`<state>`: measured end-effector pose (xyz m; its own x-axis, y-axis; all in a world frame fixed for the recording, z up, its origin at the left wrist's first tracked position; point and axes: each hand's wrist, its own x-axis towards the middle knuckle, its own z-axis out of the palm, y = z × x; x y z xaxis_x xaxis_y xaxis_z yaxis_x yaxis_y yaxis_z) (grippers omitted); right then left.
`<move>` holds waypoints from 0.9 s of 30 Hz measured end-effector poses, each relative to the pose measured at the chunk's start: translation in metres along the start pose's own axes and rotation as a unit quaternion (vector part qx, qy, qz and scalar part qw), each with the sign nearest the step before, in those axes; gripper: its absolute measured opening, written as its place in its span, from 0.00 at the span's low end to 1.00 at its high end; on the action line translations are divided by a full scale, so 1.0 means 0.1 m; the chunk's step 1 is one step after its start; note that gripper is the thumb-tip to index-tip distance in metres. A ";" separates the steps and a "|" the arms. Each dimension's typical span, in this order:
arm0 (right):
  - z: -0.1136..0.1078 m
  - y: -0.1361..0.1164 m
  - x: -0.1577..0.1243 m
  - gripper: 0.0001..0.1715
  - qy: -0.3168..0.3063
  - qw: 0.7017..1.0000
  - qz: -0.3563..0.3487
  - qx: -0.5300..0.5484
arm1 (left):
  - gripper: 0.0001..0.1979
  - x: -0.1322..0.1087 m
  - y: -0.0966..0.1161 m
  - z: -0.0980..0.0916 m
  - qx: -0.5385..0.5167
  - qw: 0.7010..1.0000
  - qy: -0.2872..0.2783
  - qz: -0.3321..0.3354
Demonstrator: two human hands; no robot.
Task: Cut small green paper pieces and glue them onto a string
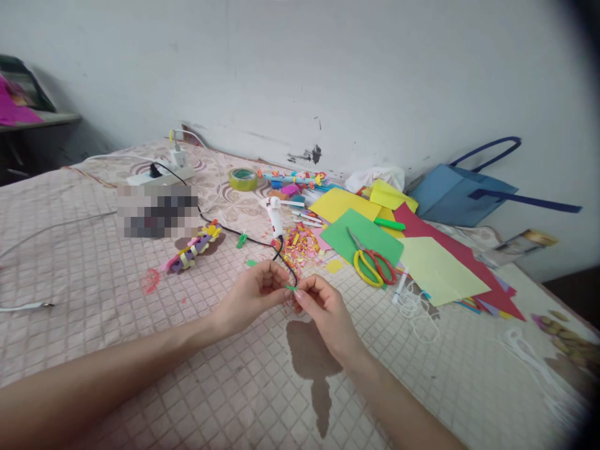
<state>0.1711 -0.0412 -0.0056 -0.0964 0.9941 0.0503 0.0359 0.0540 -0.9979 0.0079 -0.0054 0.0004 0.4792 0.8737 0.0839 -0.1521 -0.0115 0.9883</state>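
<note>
Head view: a small green piece (291,288) was held up in front of the person, between the fingertips of both bare hands. Its left end was pinched by the left hand (262,290), thumb and fingers brought nearly together, and its right end was gripped likewise by the right hand (325,306). Below, a tabletop was covered by a pale checked tablecloth (187,387). Just beyond the hands, a white glue gun (275,219) was seen beside a heap of coloured scraps (300,244). To the left, a decorated strip (194,251) (purple, yellow and pink) was laid near another green piece (242,240). To the right, scissors (370,267) were rested partly on a green sheet (347,234), and a blue bag (462,194) was placed near the wall (300,75).
</note>
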 end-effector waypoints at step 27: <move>-0.02 0.04 0.00 0.09 -0.005 1.000 0.014 0.024 | 0.08 0.01 -0.03 -0.02 -0.030 0.999 -0.033 -0.010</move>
<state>0.1734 -0.0404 -0.0097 -0.1066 0.9941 0.0220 -0.0099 0.0211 -0.9997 0.0073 -0.0040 -0.0023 0.5376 0.8399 0.0746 -0.1921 0.0358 0.9807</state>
